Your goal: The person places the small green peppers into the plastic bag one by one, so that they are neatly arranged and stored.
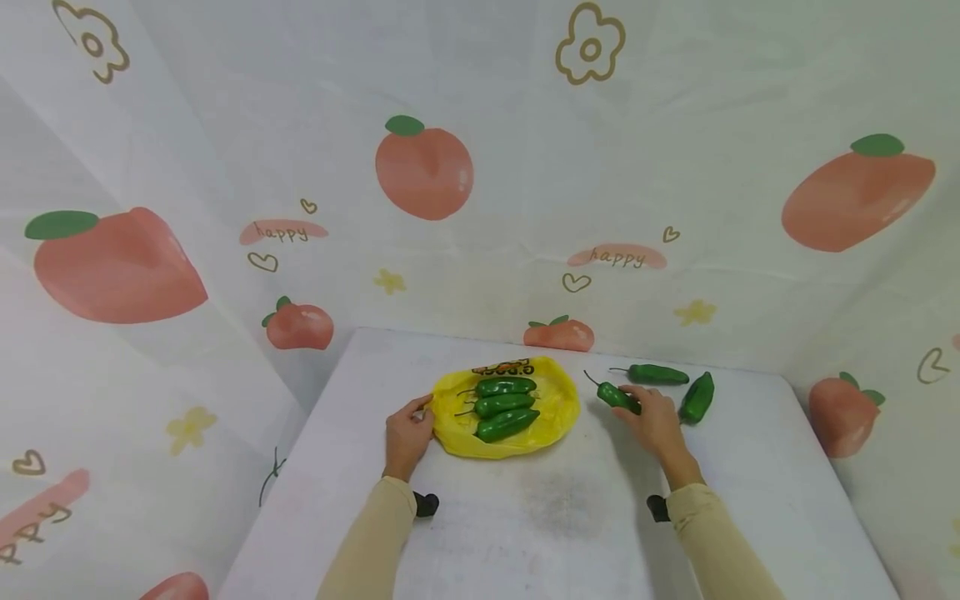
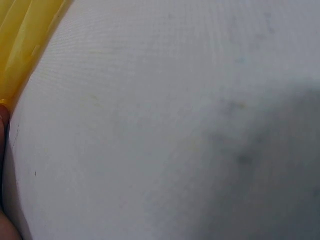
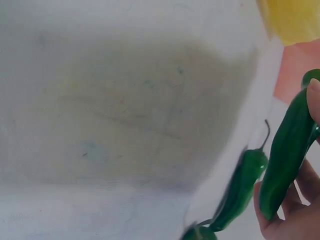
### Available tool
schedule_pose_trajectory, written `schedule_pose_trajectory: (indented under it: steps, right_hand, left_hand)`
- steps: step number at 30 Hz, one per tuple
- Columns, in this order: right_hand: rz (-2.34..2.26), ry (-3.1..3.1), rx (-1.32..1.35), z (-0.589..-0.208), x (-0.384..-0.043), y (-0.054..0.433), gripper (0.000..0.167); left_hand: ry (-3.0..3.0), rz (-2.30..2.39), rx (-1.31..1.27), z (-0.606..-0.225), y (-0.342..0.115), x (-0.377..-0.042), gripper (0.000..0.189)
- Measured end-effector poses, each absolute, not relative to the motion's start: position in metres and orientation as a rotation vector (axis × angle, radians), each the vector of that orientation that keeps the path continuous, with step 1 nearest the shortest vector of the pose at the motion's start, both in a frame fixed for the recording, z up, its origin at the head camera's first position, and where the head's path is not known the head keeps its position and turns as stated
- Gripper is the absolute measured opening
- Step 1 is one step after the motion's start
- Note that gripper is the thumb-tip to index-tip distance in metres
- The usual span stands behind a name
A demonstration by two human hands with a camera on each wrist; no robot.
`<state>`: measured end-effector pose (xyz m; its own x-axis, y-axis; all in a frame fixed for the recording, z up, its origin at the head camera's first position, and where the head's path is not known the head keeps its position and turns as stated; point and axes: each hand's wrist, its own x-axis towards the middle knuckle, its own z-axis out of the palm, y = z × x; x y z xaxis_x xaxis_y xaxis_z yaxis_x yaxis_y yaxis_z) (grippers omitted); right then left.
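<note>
Glossy elongated green pepper sits pinched in my inward-angled right hand; my left hand pinches the yellow plastic bag by its rim.

Left hand: grips the left rim of the yellow bag
Bag: spread open on the white bench, dark print at its far edge
Peppers in the bag: three, green, side by side
Right hand: holds a green pepper just right of the bag, stem pointing far left
Loose peppers: two, green, on the bench beside the right hand
Backdrop: white sheet, printed fruit and "happy"
</note>
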<state>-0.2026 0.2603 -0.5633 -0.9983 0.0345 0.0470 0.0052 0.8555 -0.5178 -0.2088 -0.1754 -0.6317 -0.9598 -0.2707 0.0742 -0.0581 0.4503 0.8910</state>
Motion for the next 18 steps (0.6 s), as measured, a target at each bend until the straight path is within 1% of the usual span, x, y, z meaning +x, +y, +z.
schedule_pose_trajectory:
  steps: [11,18]
  right_hand:
    - [0.84,-2.89,0.079,-0.549,-0.199,0.247,0.049]
    - [0.774,-2.833,0.235,-0.538,-0.199,0.238,0.047]
  left_hand:
    - [-2.515,-1.511,0.294,-0.633,-0.176,-0.21,0.03]
    - [-2.506,-1.507,0.297,-0.632,-0.176,-0.21,0.03]
